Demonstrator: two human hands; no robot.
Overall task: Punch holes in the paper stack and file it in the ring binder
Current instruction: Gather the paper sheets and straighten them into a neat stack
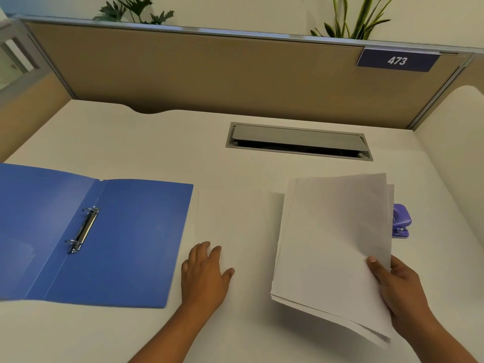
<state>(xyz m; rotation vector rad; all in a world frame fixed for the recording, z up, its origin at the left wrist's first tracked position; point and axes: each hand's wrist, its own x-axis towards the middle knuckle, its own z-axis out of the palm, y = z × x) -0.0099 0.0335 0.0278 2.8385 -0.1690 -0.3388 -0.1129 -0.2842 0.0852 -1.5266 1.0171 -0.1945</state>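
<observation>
A head-worn wide-angle camera looks forward and down, close over the desk [162, 153], toward the partition [209, 74].

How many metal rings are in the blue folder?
2. The far ring is at the upper end of the metal bar in the open binder; the near ring is at its lower end. None looks hidden.

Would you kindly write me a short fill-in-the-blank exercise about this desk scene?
The hand gripping the white paper stack is the person's ____ one.
The open plastic ring binder with metal rings is coloured ____.
The small purple hole punch sits partly hidden behind the ____.
The dark blue sign on the partition reads ____.
Missing words: right; blue; paper stack; 473.
</observation>
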